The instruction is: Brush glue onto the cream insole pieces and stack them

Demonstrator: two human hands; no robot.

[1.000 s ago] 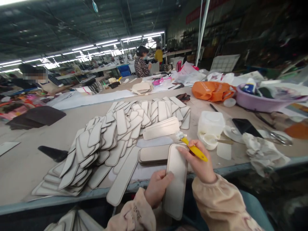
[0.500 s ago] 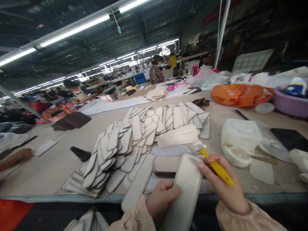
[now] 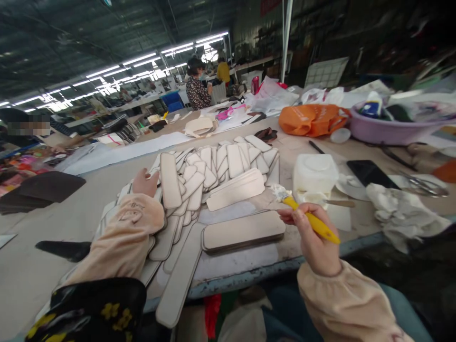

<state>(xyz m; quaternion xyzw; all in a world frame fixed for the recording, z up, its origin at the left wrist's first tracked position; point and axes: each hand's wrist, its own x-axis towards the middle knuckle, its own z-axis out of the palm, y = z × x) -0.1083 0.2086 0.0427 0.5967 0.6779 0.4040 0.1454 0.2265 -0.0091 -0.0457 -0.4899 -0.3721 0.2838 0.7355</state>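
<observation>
Brush (image 3: 322, 228) is sitting in the right hand (image 3: 318, 242), fingers clamped round the yellow handle; bristles are pointing up and away, probably so the white paste (image 3: 280, 193) is not smearing nearby panels. Left hand (image 3: 145, 183) is resting at the pile of panels (image 3: 195, 185), close beside one top panel (image 3: 170, 180); fingers are partly hidden, so cannot tell whether they are gripping it. Neat stack (image 3: 244, 231) is lying crosswise near the table edge, on pale paper (image 3: 242, 260), seemingly to keep the table clean. Right fingertips are sitting at its right end, touching or just above, cannot tell which. White tub (image 3: 315, 175) is standing beyond the right hand, likely for easy reach. Panels are looking long, flat, off-white, round-cornered, dark-edged; the stack's are lining up, the pile's overlapping at odd angles.
</observation>
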